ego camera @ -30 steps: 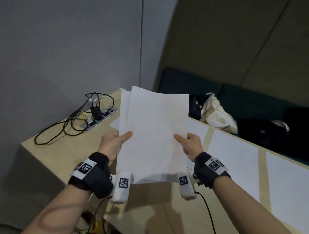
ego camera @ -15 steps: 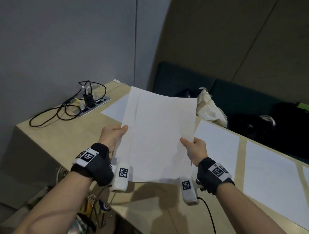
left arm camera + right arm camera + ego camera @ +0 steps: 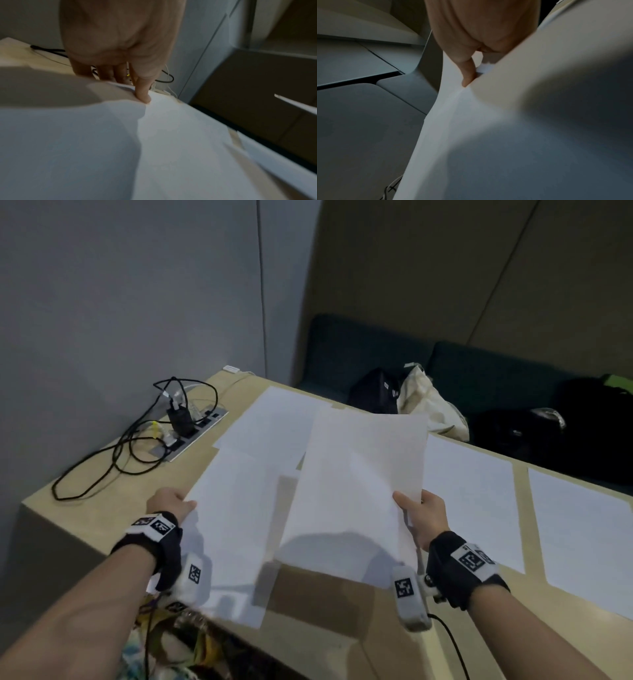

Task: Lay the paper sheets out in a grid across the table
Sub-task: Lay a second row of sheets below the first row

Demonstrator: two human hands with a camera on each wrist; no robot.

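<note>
My left hand (image 3: 173,503) pinches the left edge of a single white sheet (image 3: 236,529) held low over the table's near left part; its thumb (image 3: 143,89) lies on top of the sheet (image 3: 120,148). My right hand (image 3: 423,517) pinches the right edge of the remaining white sheets (image 3: 359,484), raised a little above the table. In the right wrist view the thumb (image 3: 468,71) presses on those sheets (image 3: 488,135). White sheets lie flat on the wooden table (image 3: 113,484): one (image 3: 274,419) at the far left, one (image 3: 469,494) to the right and another (image 3: 589,542) further right.
A power strip (image 3: 191,433) with a black charger and looping black cables (image 3: 102,467) sits on the table's far left corner. Behind the table is a dark bench with a black bag (image 3: 373,395) and a cream cloth bag (image 3: 431,409). Grey walls stand close by.
The stack has split: my left hand has drawn one sheet off to the left and downward, while my right hand keeps the rest. The view has tilted lower over the table.
</note>
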